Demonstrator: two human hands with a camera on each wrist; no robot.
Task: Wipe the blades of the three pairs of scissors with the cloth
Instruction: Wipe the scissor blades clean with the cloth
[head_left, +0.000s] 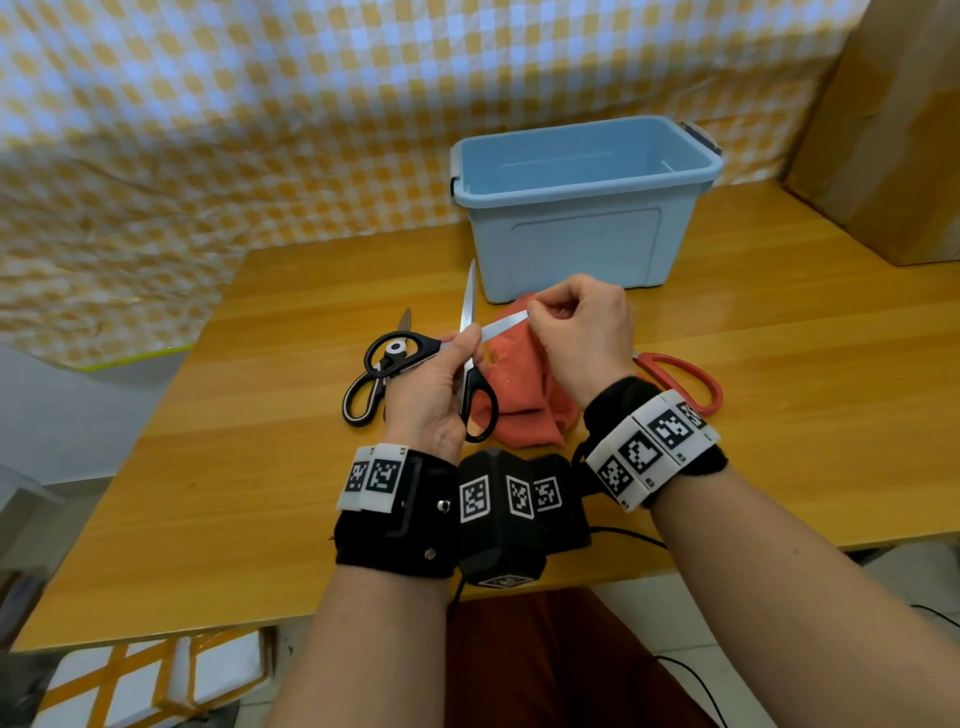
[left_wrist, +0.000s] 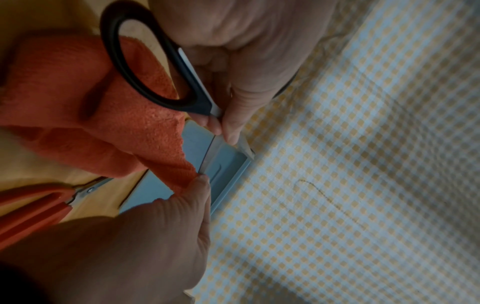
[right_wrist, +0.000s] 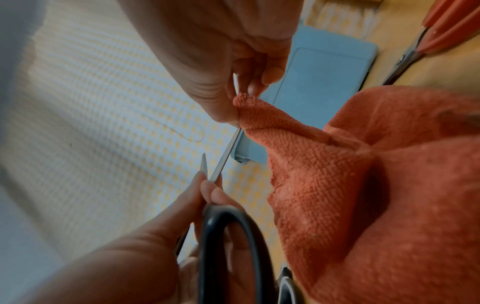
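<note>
Head view, grip: the left hand (head_left: 434, 395) holds the opened pair of black-handled steel scissors (head_left: 470, 364) near the pivot, fingers curled round the handle shanks, above the honey-coloured wooden bench (head_left: 779, 395).
Head view, wiping hand: the right hand (head_left: 584, 332) pinches the tip end of one blade through a fold of the crumpled orange terry cloth (head_left: 524, 395), whose bulk rests on the bench under both hands.
Head view, other pairs: a second pair of black-and-white-handled scissors (head_left: 371, 382) lies just left of the left hand; a red-handled pair of scissors (head_left: 685, 379) lies behind the right wrist, beside the cloth.
Head view, surroundings: a pale blue plastic storage bin (head_left: 582, 208) stands behind the cloth.
Left wrist view, hold: the thumb and forefinger clamp the flat steel at the pivot, one black loop hanging free over the cloth. A firm clamp here likely keeps the blades spread during the stroke.
Left wrist view, cloth: the right-hand fingers (left_wrist: 200, 197) nip a peak of cloth; whether it wraps both blade faces cannot be told.
Right wrist view, contact: the cloth fold covers the blade at the pinch, and bare steel runs back toward the left fingers (right_wrist: 210, 191).
Advice: the stroke should probably run from pivot to tip, with cloth between skin and edge, then repeat on the other blade.
</note>
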